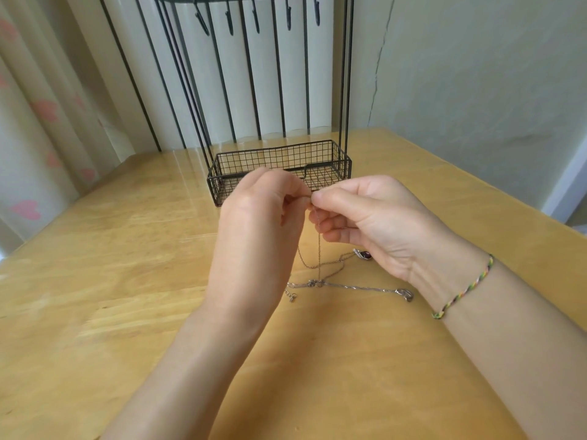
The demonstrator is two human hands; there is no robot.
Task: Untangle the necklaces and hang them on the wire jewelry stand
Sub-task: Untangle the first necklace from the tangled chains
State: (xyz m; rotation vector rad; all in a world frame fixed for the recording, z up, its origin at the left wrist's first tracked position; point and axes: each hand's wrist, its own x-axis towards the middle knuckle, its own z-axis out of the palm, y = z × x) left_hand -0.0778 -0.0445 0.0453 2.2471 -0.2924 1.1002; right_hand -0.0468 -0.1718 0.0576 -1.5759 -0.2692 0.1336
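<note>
1. The left hand (263, 211) and right hand (365, 217) meet fingertip to fingertip, each grip pinching one chain (318, 242).
2. It hangs straight down to the tangled necklaces (314, 283) on the counter (127, 249), with the wire stand (279, 173) just behind.

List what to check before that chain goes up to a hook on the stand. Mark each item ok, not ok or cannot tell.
1. Grip: ok. The left hand and right hand both pinch the thin chain at its top.
2. Chain free of the others: not ok. It hangs down into the knot on the table.
3. Hooks free: ok. The hooks in view hold nothing.
4. Clasp open or closed: cannot tell, too small.
</note>
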